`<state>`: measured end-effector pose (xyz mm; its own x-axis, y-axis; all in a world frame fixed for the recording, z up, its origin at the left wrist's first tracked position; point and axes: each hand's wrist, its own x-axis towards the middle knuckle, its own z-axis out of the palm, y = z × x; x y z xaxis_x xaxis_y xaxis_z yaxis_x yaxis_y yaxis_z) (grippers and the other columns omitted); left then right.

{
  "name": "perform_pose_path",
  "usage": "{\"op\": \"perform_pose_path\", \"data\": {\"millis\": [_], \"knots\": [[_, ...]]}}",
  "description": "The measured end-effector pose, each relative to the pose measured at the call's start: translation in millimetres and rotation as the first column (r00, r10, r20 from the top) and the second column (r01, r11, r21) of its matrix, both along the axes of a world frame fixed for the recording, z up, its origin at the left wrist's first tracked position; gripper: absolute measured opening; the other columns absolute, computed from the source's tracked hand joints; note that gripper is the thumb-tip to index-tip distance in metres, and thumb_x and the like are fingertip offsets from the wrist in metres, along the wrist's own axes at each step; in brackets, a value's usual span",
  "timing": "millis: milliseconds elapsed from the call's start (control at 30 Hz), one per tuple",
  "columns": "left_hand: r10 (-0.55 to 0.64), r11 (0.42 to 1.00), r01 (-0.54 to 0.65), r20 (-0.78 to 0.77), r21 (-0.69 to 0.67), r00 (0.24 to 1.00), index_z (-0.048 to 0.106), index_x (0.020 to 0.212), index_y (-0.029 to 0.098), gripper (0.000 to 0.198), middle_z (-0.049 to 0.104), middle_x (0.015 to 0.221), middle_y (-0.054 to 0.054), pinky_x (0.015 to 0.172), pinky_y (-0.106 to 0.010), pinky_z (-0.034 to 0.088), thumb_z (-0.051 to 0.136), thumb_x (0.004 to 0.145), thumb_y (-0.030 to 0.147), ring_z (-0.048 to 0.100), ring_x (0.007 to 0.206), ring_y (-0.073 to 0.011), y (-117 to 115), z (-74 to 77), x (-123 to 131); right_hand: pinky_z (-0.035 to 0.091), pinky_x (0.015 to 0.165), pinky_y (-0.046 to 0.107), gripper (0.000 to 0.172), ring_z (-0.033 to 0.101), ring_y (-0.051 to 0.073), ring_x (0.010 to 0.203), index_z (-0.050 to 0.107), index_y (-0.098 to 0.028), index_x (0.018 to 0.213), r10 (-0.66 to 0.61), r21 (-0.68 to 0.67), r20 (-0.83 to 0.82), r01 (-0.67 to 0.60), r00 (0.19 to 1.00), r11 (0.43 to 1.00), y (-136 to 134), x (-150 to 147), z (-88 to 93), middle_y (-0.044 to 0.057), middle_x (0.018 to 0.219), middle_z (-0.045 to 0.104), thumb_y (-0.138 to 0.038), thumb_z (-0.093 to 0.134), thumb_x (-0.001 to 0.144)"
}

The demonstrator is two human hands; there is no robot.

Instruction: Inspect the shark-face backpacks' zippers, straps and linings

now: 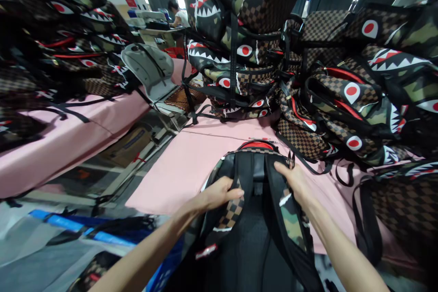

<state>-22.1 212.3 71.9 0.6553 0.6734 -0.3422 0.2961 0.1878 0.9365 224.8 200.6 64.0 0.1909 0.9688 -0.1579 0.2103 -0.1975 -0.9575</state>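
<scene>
The backpack [255, 219] lies at the near edge of the pink surface [171, 169], its black back panel and both straps facing me and its top end pointing to the far side. More backpacks [251, 54] are heaped at the far side and to the right.

I'd judge it fairly light and soft, with padded straps that bend easily and a back panel that gives a little but keeps its shape. The fabric should not be slippery or fragile. The upper part of the left strap [229, 214] and right strap [290, 223], near where they meet the top, looks the surest place to take hold.

My left hand [221, 194] is curled closed around the left strap, thumb lying across it. My right hand [289, 174] is closed at the upper right side, thumb on the right strap; its fingers are hidden behind, so I cannot tell how tightly they grip.
</scene>
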Motion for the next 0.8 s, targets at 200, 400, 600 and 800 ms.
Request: {"op": "perform_pose_path", "data": {"millis": [200, 400, 600, 800], "knots": [[0.079, 0.992, -0.077, 0.011, -0.103, 0.997, 0.051, 0.05, 0.011, 0.056, 0.048, 0.046, -0.003, 0.039, -0.02, 0.023, 0.055, 0.069, 0.064, 0.038, 0.04, -0.0074, -86.0, -20.4, -14.5, 0.052, 0.075, 0.036, 0.037, 0.064, 0.026, 0.088, 0.064, -0.017, 0.097, -0.064, -0.005, -0.16, 0.064, 0.985, 0.998, -88.8, -25.5, -7.2, 0.008, 0.094, 0.069, -0.045, 0.062, 0.073], [0.149, 0.976, -0.143, 0.024, -0.164, 0.989, 0.045, 0.052, 0.013, 0.055, 0.039, 0.045, 0.002, 0.041, -0.019, 0.022, 0.062, 0.064, 0.063, 0.031, 0.04, -0.0048, -115.6, -14.7, -15.0, 0.053, 0.064, 0.036, 0.041, 0.064, 0.025, 0.074, 0.065, -0.013, 0.093, -0.1, -0.039, -0.271, 0.093, 0.957, 0.995, -117.9, -30.3, 5.6, 0.009, 0.082, 0.069, -0.047, 0.064, 0.072], [0.192, 0.978, -0.189, 0.024, -0.084, 0.981, 0.051, 0.054, 0.012, 0.054, 0.048, 0.045, -0.002, 0.038, -0.019, 0.025, 0.056, 0.067, 0.065, 0.038, 0.04, -0.0075, -143.9, 0.5, -10.0, 0.051, 0.076, 0.034, 0.037, 0.063, 0.023, 0.086, 0.065, -0.015, 0.095, -0.06, 0.103, -0.294, 0.094, 0.954, 0.99, -140.8, -31.8, 20.8, 0.008, 0.094, 0.069, -0.043, 0.065, 0.072], [0.464, 0.876, -0.478, 0.151, 0.073, 0.873, 0.052, 0.053, 0.017, 0.053, 0.041, 0.036, 0.003, 0.032, -0.021, 0.026, 0.058, 0.06, 0.069, 0.035, 0.032, -0.0079, -159.4, 57.5, -39.5, 0.05, 0.057, 0.032, 0.031, 0.06, 0.021, 0.063, 0.064, -0.017, 0.073, 0.059, 0.288, -0.104, -0.027, 0.993, 0.957, -149.6, -26.8, 72.9, 0.004, 0.067, 0.064, -0.049, 0.061, 0.073]]}}
